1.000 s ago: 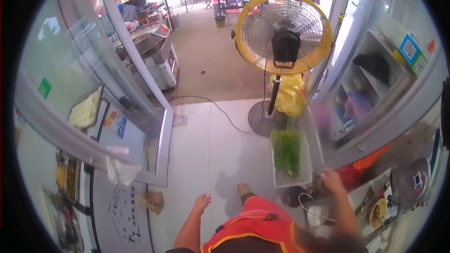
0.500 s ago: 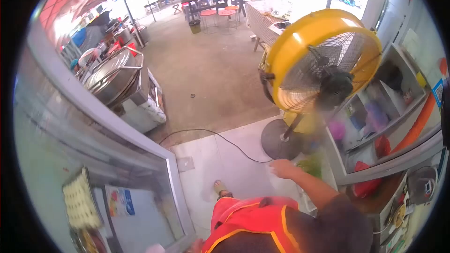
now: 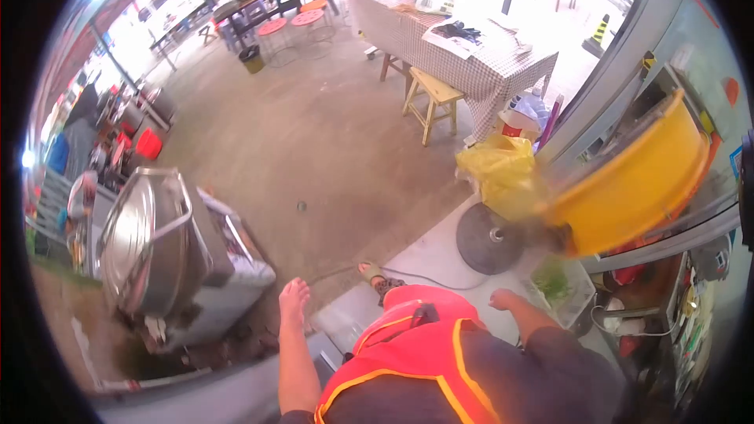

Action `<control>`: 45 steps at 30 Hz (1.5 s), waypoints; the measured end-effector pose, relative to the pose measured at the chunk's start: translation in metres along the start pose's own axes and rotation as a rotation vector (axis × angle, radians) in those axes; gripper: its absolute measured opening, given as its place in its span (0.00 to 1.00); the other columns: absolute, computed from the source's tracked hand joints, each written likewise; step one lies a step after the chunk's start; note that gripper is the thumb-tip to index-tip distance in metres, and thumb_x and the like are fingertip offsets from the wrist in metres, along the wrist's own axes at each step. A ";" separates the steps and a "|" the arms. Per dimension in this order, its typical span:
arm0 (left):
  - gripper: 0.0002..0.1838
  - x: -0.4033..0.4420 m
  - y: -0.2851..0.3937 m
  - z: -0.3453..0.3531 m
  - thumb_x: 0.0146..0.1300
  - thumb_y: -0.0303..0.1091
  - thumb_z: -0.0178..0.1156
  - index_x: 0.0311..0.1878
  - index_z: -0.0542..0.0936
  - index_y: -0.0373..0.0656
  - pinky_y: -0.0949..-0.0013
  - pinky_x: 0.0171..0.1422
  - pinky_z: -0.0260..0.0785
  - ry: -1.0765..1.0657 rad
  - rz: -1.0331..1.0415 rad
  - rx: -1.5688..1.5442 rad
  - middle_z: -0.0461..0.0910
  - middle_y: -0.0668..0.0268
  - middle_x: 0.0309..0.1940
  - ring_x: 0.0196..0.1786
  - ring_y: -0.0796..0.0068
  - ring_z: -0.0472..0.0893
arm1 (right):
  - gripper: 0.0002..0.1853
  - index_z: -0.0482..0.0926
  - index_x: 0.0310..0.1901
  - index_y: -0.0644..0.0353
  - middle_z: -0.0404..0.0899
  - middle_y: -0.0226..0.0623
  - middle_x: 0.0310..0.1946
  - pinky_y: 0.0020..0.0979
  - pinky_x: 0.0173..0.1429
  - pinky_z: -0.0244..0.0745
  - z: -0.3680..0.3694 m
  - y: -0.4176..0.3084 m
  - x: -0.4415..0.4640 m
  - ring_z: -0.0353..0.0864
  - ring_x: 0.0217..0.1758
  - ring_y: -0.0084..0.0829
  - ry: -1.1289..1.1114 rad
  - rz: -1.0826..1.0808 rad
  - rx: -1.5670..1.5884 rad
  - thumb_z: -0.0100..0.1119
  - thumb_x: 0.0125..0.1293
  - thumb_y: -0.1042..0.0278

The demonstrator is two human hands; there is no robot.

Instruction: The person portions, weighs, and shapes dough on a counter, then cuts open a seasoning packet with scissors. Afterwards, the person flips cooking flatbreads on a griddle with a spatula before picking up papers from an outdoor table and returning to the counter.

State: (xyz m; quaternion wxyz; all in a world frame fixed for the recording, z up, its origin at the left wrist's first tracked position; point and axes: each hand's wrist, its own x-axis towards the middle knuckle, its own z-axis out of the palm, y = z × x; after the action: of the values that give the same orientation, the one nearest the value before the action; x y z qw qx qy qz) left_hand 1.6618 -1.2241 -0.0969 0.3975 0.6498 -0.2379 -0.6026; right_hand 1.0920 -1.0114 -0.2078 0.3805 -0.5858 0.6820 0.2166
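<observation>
My left hand (image 3: 294,301) is held out ahead of me, its fingers stretched and holding nothing. It is nearest to a steel drum-shaped cooker (image 3: 149,232) with a tubular handle, and does not touch it. My right hand (image 3: 505,300) hangs low by my side, fingers loosely curled, with nothing visible in it. Just beyond that hand are the round black base (image 3: 488,238) of a fan and a clear plastic bin (image 3: 577,298) with green leaves in it. The big yellow fan (image 3: 636,180) stands to the right, its drum seen from the side. I wear a red apron (image 3: 408,330) with yellow trim.
A black cable (image 3: 440,285) crosses the doorway floor. Ahead stand a wooden stool (image 3: 433,94), a table with a checked cloth (image 3: 487,63) and a yellow plastic bag (image 3: 499,169). Red stools (image 3: 272,27), a bin (image 3: 251,59) and seated people are farther back.
I have stepped forward through the doorway and my view has turned right. The fan now lies farther right, the cooker looks closer, and my left hand has come up into view.
</observation>
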 end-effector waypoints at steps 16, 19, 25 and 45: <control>0.20 0.261 0.240 -0.083 0.63 0.33 0.53 0.56 0.71 0.33 0.65 0.57 0.66 0.377 0.396 0.393 0.76 0.52 0.50 0.53 0.62 0.76 | 0.16 0.76 0.46 0.61 0.79 0.48 0.41 0.41 0.52 0.72 -0.479 -0.496 0.337 0.77 0.47 0.48 0.397 -0.509 0.213 0.55 0.59 0.63; 0.19 0.309 0.302 -0.108 0.62 0.32 0.54 0.55 0.71 0.34 0.64 0.59 0.66 0.498 0.490 0.376 0.74 0.51 0.52 0.55 0.59 0.74 | 0.16 0.75 0.47 0.63 0.79 0.49 0.42 0.40 0.52 0.72 -0.509 -0.584 0.405 0.77 0.47 0.48 0.266 -0.559 0.023 0.55 0.59 0.64; 0.19 0.358 0.364 -0.158 0.61 0.31 0.55 0.55 0.71 0.36 0.61 0.63 0.62 0.698 0.447 0.514 0.72 0.52 0.53 0.58 0.54 0.71 | 0.15 0.75 0.46 0.63 0.79 0.48 0.41 0.41 0.51 0.72 -0.614 -0.795 0.496 0.77 0.47 0.48 0.242 -0.854 -0.021 0.54 0.61 0.63; 0.23 0.474 0.388 -0.165 0.53 0.25 0.51 0.55 0.71 0.34 0.53 0.64 0.57 1.181 -0.823 0.669 0.72 0.46 0.52 0.58 0.45 0.67 | 0.29 0.69 0.52 0.63 0.74 0.45 0.47 0.42 0.56 0.66 -0.421 -1.556 0.757 0.71 0.53 0.44 0.265 -1.491 -0.347 0.64 0.52 0.56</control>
State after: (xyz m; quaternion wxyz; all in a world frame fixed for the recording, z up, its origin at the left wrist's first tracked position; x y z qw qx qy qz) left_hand 1.9645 -1.7813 -0.0733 -0.0132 0.9827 0.1032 -0.1532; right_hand 2.4619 -2.1452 -0.2996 0.2436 -0.9621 0.1037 -0.0648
